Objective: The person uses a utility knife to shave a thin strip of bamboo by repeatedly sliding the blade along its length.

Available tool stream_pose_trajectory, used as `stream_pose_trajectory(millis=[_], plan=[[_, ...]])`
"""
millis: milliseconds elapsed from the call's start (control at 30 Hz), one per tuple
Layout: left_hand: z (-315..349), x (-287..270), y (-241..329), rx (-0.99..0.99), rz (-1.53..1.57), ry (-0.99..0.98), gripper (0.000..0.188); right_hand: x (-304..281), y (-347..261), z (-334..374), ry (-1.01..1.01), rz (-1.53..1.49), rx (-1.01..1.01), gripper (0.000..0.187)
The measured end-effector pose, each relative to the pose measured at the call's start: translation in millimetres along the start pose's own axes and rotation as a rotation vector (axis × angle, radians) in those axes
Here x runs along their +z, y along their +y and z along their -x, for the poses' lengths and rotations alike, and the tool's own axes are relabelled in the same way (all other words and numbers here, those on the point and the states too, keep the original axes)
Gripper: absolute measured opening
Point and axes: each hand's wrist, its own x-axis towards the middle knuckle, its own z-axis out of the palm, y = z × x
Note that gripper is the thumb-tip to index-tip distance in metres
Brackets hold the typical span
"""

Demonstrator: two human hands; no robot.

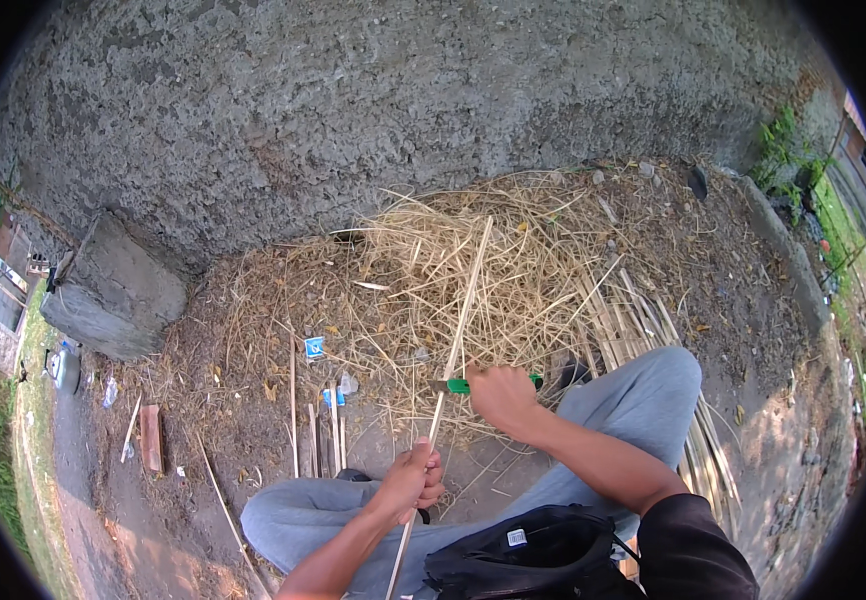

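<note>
Pale strip (470, 296) gripped in the left hand (410, 485), fingers curled round it, far end held out over the heap of shavings (533, 285). Green-handled knife (458, 386) clasped in the right hand (503, 402), blade set across the strip.

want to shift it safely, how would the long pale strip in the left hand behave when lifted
The strip is probably light, being so thin for its length. It seems stiff rather than floppy, running nearly straight beyond the left hand. Its far end, sticking out so far, might wobble.
</note>
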Motion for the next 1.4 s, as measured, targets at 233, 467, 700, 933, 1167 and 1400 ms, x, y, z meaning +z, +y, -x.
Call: stream_pose_trajectory(millis=[233, 467, 700, 933, 1167, 1400], plan=[[-9.1, 10.3, -9.2, 0.033, -0.033, 0.063, 0.045, 15.2, 12.1, -12.6, 0.003, -0.012, 0.017, 0.013], [-10.6, 12.1, -5.3, 0.001, -0.008, 0.088, 0.042, 12.2, 3.5, -8.6, -0.031, 0.005, 0.001, 0.012], [-2.1, 11.2, -3.2, -0.037, 0.026, 0.062, 0.042, 24.8, 12.3, -12.0, -0.002, 0.002, -0.037, 0.013], [2.0, 8.4, -6.7, -0.037, 0.013, 0.059, 0.042, 15.2, 7.0, -11.9, -0.049, -0.001, -0.014, 0.013], [4.1, 2.5, -0.1, 0.003, 0.019, 0.061, 0.042, 12.9, 4.5, -9.9, -0.034, 0.020, -0.031, 0.013], [-2.8, 9.1, -1.8, 0.044, -0.054, 0.110, 0.042, 11.3, 16.6, -25.2, -0.048, -0.040, 0.109, 0.012]])
